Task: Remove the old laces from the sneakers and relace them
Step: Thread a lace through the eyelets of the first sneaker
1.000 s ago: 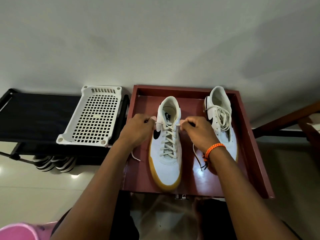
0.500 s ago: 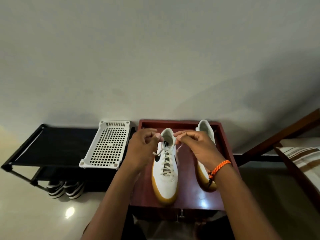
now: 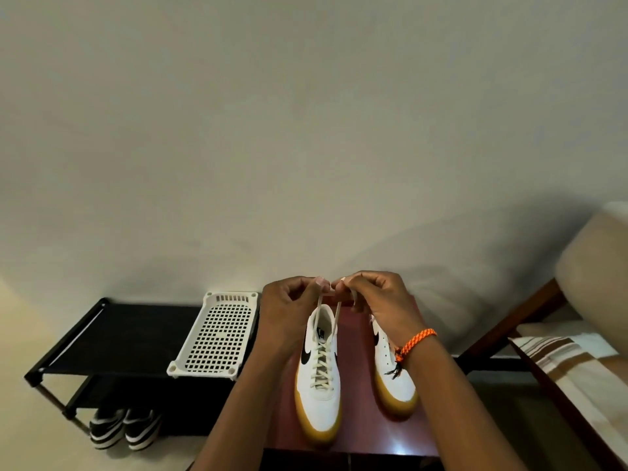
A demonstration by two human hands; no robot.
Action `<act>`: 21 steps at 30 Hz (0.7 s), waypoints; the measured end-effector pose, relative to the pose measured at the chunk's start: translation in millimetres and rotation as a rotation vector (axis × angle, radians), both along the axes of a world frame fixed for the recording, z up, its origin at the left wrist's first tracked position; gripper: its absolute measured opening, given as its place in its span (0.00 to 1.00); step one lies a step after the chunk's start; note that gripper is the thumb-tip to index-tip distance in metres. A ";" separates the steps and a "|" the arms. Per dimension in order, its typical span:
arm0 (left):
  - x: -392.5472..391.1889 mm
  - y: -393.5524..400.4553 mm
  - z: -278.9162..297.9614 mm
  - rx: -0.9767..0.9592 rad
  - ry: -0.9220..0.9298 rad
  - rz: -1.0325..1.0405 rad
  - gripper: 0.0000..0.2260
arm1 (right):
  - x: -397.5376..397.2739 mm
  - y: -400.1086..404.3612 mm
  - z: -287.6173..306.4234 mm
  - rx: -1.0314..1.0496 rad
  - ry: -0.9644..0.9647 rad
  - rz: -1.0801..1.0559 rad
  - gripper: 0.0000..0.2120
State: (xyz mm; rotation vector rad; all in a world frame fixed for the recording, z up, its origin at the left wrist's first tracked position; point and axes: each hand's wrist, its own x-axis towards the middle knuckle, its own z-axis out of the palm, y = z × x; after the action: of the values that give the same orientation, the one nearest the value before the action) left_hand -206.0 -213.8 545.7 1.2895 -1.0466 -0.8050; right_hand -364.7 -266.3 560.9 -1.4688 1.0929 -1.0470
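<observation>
Sneakers: the left sneaker [image 3: 319, 385] sits on the red table [image 3: 356, 433] beside its twin [image 3: 390, 375] (partly hidden by the wrist). Left hand [image 3: 289, 311] and right hand [image 3: 377, 300] each pinch a lace end [image 3: 317, 309], raised above the tongue.

Two sneakers are sitting side by side on a table [image 3: 356, 433], toes pointing near: the left sneaker [image 3: 319, 385] just left of the right sneaker [image 3: 390, 375]. Both hands are hovering over the far end of the left sneaker, left hand [image 3: 289, 311] beside right hand [image 3: 377, 304], each pinching a lace end [image 3: 336, 317] rising from it. A rack [image 3: 112, 338] is standing left of the table, a perforated tray [image 3: 217, 334] lying on its right end, a pair of shoes [image 3: 124, 430] underneath. A bed [image 3: 577, 365] is standing at right.
</observation>
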 end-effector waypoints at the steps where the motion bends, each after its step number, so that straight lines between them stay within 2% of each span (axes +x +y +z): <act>1: -0.3 1.5 4.5 0.000 0.006 0.013 0.08 | 0.0 0.6 3.8 -0.012 -0.007 0.000 0.13; 12: -6.2 -4.9 30.1 -0.077 0.012 0.064 0.08 | 7.2 10.1 33.1 -0.057 -0.141 -0.043 0.11; 16: -7.9 -7.9 32.1 -0.090 -0.028 0.122 0.03 | 11.7 11.6 31.6 -0.104 -0.126 -0.061 0.13; 21: -7.9 -15.0 42.0 -0.074 0.013 0.163 0.09 | 21.3 7.7 28.9 -0.241 -0.080 -0.129 0.12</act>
State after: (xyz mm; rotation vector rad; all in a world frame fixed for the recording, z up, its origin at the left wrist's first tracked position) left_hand -213.9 -228.9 587.7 1.2868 -0.9391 -0.6449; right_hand -343.4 -258.6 589.8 -1.5454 1.0432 -1.3562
